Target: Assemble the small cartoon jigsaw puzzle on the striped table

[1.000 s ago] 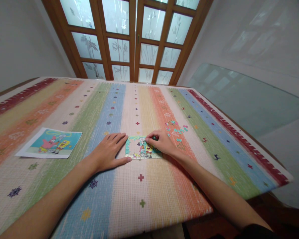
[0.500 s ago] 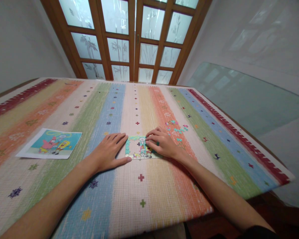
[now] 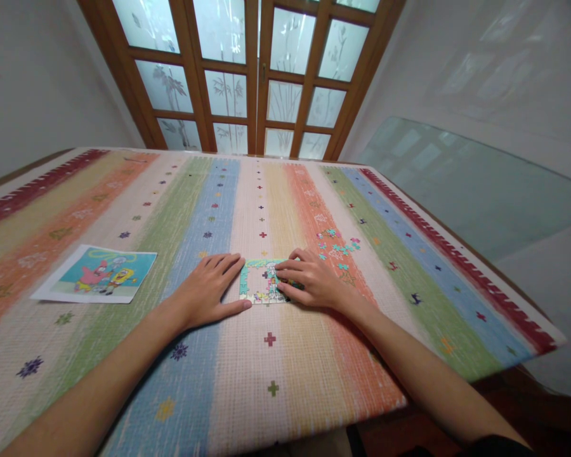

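Note:
A partly assembled jigsaw puzzle [image 3: 244, 284] lies flat on the striped tablecloth, with a gap in its left-centre where the cloth shows through. My left hand [image 3: 210, 287] rests flat at its left edge, fingers spread, thumb at the lower left corner. Over the right part of the puzzle lies my right hand [image 3: 311, 277], its fingers bent and their tips touching the pieces near the grey cartoon figure. Whether a piece is under those fingertips cannot be made out. Loose jigsaw pieces [image 3: 344, 249] are scattered just beyond my right hand.
A printed cartoon picture [image 3: 105, 274] on white paper lies to the left. The striped tablecloth [image 3: 247, 381] covers the table. Beyond the far edge stand wooden doors with frosted panes [image 3: 226, 95]. A glass panel [image 3: 476, 171] leans by the right wall.
My right hand has shifted slightly, its fingers now spreading lower across the right part of the puzzle and covering more of it. My left hand stays in place.

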`<state>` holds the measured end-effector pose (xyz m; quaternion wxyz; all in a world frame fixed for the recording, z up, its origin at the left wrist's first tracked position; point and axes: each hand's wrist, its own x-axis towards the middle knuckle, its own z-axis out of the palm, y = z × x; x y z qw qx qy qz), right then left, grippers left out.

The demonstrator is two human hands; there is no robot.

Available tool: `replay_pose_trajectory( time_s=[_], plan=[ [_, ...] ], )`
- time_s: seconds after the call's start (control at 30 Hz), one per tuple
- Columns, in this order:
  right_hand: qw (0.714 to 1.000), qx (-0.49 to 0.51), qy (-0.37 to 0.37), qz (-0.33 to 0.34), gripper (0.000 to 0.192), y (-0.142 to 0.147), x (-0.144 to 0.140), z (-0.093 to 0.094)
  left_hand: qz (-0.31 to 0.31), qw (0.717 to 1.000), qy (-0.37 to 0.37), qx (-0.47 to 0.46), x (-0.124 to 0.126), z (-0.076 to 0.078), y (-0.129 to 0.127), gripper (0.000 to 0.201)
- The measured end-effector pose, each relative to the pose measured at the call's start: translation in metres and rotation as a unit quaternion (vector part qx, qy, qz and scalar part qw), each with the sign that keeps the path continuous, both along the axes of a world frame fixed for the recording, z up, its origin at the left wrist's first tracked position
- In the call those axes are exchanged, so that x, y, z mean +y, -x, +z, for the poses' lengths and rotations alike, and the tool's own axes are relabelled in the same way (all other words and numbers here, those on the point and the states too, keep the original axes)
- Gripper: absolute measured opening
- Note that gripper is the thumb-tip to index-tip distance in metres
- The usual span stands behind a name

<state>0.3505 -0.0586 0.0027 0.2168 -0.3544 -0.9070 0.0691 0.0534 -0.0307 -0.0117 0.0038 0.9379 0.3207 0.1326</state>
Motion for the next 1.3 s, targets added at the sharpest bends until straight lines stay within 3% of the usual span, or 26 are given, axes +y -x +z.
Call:
replay_pose_trajectory(
  time_s=[0.33, 0.63, 1.0, 1.3],
  plan=[
    [0.999, -0.042, -0.004, 0.013, 0.032, -0.0005, -0.002, 0.0043, 0.0, 1.0, -0.003, -0.002, 0.0003, -0.0008, -0.0002, 0.083],
    [0.999, -0.014, 0.001, 0.044, 0.033, -0.0045, -0.0001, 0.0058, 0.004, 1.0, 0.006, 0.001, 0.0006, -0.0005, 0.0005, 0.084],
    [0.999, 0.029, -0.016, 0.005, 0.029, -0.0006, -0.002, -0.0012, 0.005, 1.0, 0.004, 0.001, 0.0007, -0.0008, 0.0001, 0.083],
    [0.999, 0.039, 0.035, -0.008, 0.026, -0.0036, -0.0024, -0.0017, 0.004, 1.0, 0.01, -0.013, 0.0008, -0.0013, 0.0007, 0.082]
  ],
)
